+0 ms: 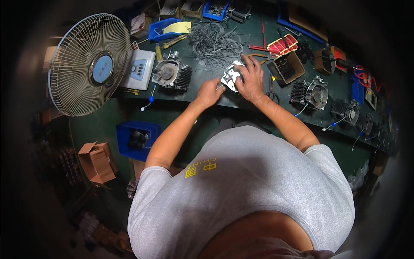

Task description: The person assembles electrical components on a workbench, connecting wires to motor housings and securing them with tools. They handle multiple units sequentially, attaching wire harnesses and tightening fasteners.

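A bright silver metal housing with cut-outs lies at the near edge of the bench, between my two hands. My right hand rests over its right side, fingers stretched across the top and thumb against it, gripping it. My left hand is closed at its lower left, thumb and fingers pinching a thin, pale wire that emerges from the housing; most of the wire is hidden. Left of my hands stands a finned motor housing with a wire hanging over the bench edge. A similar finned housing sits to the right.
A large fan stands at the left. Behind my hands lies a heap of grey wires. A box of dark small parts, pliers and scissors are near my right hand. Below the bench is a blue crate.
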The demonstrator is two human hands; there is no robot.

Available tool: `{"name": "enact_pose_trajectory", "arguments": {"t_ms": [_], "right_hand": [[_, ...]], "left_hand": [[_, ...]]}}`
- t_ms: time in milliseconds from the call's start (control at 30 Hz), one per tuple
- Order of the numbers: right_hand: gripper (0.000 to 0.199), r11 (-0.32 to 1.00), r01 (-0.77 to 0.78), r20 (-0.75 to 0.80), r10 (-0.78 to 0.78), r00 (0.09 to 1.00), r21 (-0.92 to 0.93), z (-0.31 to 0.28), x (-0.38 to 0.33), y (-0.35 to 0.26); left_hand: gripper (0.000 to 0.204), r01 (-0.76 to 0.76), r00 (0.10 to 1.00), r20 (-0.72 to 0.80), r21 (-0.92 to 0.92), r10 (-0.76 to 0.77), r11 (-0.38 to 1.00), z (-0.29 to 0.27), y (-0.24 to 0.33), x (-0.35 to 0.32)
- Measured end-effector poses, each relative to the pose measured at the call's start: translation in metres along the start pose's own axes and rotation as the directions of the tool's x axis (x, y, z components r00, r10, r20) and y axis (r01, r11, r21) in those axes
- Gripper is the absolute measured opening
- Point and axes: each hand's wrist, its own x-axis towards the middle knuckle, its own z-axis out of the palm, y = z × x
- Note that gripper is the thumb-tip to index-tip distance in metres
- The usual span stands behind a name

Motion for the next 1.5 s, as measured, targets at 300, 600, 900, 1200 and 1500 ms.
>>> {"name": "enact_pose_trajectory", "arguments": {"t_ms": [300,600,900,1200,1500], "right_hand": [[0.048,1.0,-0.015,0.032,0.015,0.999,0.0,-0.002,0.001,-0.003],[0.047,1.0,0.002,0.019,-0.002,1.0,-0.011,-0.002,0.001,-0.004],[0.047,1.0,0.005,-0.003,-0.005,1.0,0.002,-0.001,0.002,-0.002],[0.047,1.0,0.019,0.003,-0.019,1.0,-0.005,-0.001,0.002,-0.003],[0.048,1.0,0.019,0.0,-0.019,1.0,-0.003,-0.001,0.002,-0.004]], "left_hand": [[0.017,-0.008,0.926,-0.37,0.17,0.071,0.985,0.027,0.014,-0.017],[0.024,0.561,0.818,0.512,-0.811,-0.263,0.165,0.012,-0.024,-0.002],[0.018,0.018,0.929,-0.364,-0.153,-0.073,0.988,0.019,0.012,-0.015],[0.013,-0.01,0.968,-0.25,-0.118,-0.02,0.993,0.025,-0.006,-0.018],[0.024,0.592,0.802,0.545,-0.78,-0.246,0.204,0.009,-0.035,-0.002]]}}
